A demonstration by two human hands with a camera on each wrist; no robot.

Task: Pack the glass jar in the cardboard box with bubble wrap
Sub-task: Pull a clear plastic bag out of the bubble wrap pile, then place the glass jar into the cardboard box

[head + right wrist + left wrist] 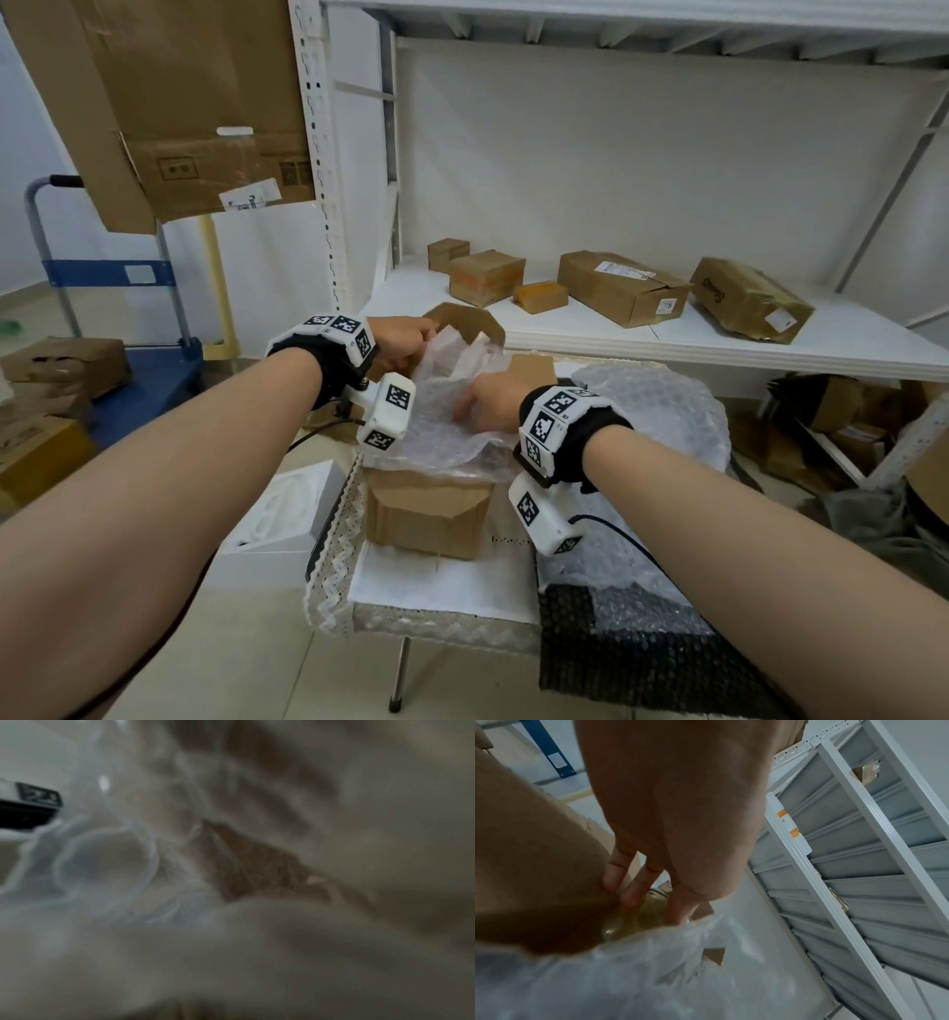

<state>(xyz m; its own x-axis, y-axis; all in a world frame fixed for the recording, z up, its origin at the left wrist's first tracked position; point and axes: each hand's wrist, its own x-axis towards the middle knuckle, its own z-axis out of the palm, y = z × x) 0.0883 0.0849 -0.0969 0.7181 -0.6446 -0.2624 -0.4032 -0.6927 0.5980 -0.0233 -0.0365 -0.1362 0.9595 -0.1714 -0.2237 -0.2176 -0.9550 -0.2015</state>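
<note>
An open cardboard box point(426, 514) stands on a small table, its flaps up. A clear bubble wrap sheet point(441, 426) lies draped over its mouth. My left hand point(421, 334) reaches down at the box's far left flap. In the left wrist view its fingers point(631, 892) and thumb close round the top of the glass jar point(639, 921), which is down between the flap and the wrap. My right hand point(464, 408) presses into the wrap over the box with its fingers spread. Bubble wrap point(102, 872) blurs most of the right wrist view.
The table point(436, 580) has a white lace-edged cloth. More bubble wrap point(667, 411) is heaped to the right, above a black sheet point(616, 647). A white foam tray point(287, 514) sits on the left. Behind, a white shelf point(719, 339) holds several boxes. A blue trolley point(144, 380) stands far left.
</note>
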